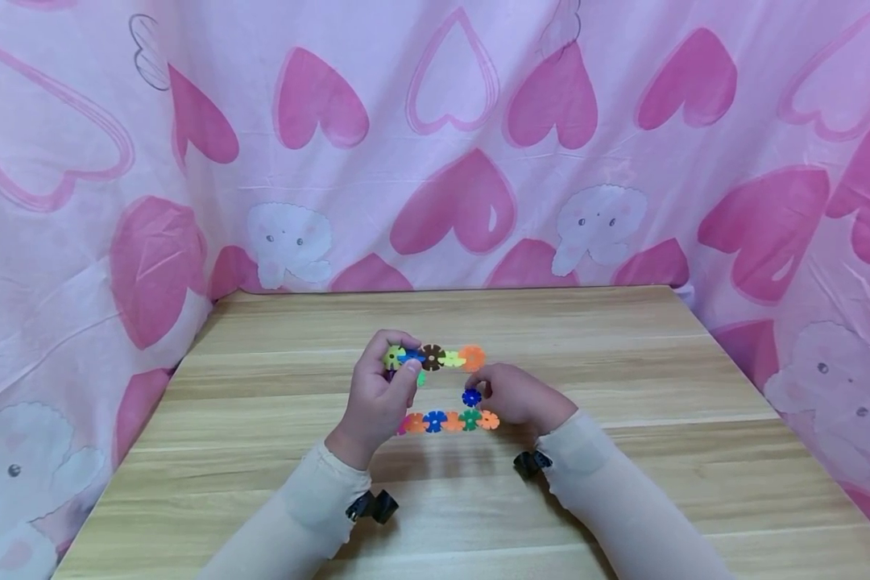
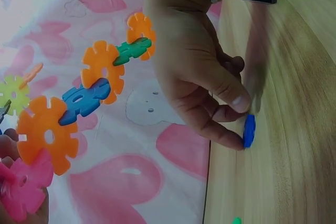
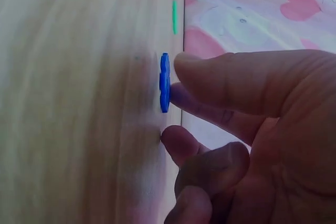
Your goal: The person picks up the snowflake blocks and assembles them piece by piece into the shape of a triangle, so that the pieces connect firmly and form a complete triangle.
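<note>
My left hand (image 1: 380,391) holds a string of interlocking plastic flower discs, thumb and fingers pinching near a blue disc (image 1: 409,357). One arm of the string runs right through a brown disc (image 1: 432,358) to an orange disc (image 1: 472,358). A second arm, nearer me, carries orange, blue and green discs (image 1: 470,420); its pink disc (image 2: 26,184) is beside the left fingers. My right hand (image 1: 518,396) reaches down over a loose dark blue disc (image 3: 165,82) lying flat on the table, thumb and fingertip right at its edge without closing round it.
A loose green disc (image 3: 174,17) lies on the wooden table (image 1: 261,467) beyond the blue one. Pink heart-patterned cloth (image 1: 449,201) hangs behind the table and along both sides. Each wrist wears a small black camera mount (image 1: 373,507).
</note>
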`<state>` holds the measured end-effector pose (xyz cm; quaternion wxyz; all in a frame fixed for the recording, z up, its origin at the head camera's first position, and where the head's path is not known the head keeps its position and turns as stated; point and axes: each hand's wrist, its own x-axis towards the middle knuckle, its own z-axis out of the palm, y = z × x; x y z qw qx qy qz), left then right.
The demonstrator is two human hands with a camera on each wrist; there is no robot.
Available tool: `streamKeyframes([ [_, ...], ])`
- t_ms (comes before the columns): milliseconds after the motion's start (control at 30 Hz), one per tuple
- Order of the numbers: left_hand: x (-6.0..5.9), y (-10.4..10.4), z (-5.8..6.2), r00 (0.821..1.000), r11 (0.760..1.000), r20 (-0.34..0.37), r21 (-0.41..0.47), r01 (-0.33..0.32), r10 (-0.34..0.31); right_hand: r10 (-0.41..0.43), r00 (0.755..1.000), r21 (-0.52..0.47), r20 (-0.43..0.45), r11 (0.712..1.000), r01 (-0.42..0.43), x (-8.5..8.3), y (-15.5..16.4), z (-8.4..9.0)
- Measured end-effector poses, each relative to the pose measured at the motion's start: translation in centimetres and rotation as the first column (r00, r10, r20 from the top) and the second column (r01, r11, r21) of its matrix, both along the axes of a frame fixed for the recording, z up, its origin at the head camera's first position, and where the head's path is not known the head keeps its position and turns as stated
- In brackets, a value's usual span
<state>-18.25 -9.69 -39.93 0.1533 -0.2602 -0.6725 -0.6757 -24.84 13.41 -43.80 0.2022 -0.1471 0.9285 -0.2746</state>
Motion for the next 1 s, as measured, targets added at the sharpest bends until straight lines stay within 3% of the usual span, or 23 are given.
streamKeyframes([
  [500,-0.2,-0.1,-0.1,1.0,1.0,0.004,0.005,-0.027,0.027,-0.032,0.999,0.075,0.008,0.997,0.032,0.7,-0.2,0.2],
  [600,-0.2,-0.2,-0.2,0.999,0.999,0.002,0.0,-0.038,0.038,-0.054,0.998,0.048,0.024,0.997,0.053,0.7,-0.1,0.4],
  [700,-0.3,-0.3,-0.2,0.999,0.999,-0.006,-0.003,-0.05,0.05,-0.088,0.995,-0.095,0.04,0.991,0.091,0.4,0.1,0.8],
  [800,-0.4,-0.4,-0.2,0.998,0.998,-0.01,-0.005,-0.068,0.068,-0.12,0.992,-0.333,0.03,0.935,0.123,0.2,0.5,1.7],
  [900,-0.4,-0.4,-0.2,0.997,0.997,-0.006,-0.002,-0.083,0.083,-0.134,0.991,-0.542,0.005,0.832,0.116,0.3,0.8,2.8],
  [1000,-0.4,-0.4,-0.1,0.996,0.996,0.001,0.005,-0.092,0.092,-0.126,0.992,-0.687,0.006,0.721,0.096,0.7,1.1,4.0],
])
